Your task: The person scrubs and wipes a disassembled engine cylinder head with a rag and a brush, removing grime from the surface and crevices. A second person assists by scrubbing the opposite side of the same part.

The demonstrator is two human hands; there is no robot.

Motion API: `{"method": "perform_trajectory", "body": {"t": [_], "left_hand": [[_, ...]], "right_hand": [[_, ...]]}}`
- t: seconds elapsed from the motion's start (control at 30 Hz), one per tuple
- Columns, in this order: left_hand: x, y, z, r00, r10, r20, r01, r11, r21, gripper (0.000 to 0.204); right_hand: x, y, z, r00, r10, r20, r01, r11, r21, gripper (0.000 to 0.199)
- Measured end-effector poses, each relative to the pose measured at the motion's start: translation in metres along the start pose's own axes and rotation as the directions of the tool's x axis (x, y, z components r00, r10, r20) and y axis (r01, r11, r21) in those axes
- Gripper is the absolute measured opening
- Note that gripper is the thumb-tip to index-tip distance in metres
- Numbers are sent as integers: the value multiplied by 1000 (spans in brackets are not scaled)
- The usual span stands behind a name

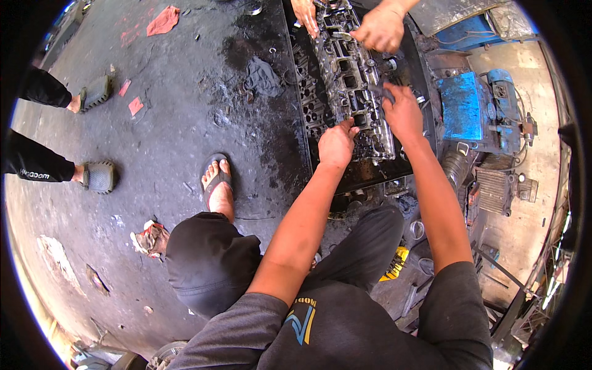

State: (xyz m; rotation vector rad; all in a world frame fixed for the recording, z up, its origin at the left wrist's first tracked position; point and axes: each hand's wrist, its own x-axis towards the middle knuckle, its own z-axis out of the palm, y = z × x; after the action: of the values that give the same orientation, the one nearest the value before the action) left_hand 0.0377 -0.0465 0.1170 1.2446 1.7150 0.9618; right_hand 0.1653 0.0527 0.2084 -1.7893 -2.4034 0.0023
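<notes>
A long, oily metal engine cylinder head (349,81) with a row of square openings lies over a black metal tray (365,177). My left hand (337,145) is closed at its near left edge, fingertips on the metal beside an opening. Along the right side, my right hand (404,113) is closed around a small dark thing (383,92), whose kind I cannot make out. At the far end, another person's left-side hand (304,15) rests on the casting. That person's other hand (380,29) is curled above its far right side.
More dark metal parts (310,102) lie in the tray's left side. A grey rag (263,78) and a red cloth (163,21) are on the stained floor to the left. Another person's sandaled feet (98,177) stand far left. Blue machinery (461,106) stands at right.
</notes>
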Motion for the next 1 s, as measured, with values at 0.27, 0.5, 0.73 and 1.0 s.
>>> {"method": "perform_trajectory", "body": {"t": [0.27,0.5,0.73,1.0], "left_hand": [[3,-1,0,996,-46,74,46,999,-9,33],[2,1,-4,998,-25,56,26,999,-24,33],[1,4,-6,999,-17,49,17,1000,12,31],[1,2,-4,999,3,44,-2,1000,-14,31]], "right_hand": [[57,-2,41,962,-174,212,232,928,-291,46],[63,-24,33,959,2,282,129,887,-443,42],[75,-18,40,965,-21,261,135,893,-430,37],[46,-15,42,977,-49,208,142,875,-463,46]]}}
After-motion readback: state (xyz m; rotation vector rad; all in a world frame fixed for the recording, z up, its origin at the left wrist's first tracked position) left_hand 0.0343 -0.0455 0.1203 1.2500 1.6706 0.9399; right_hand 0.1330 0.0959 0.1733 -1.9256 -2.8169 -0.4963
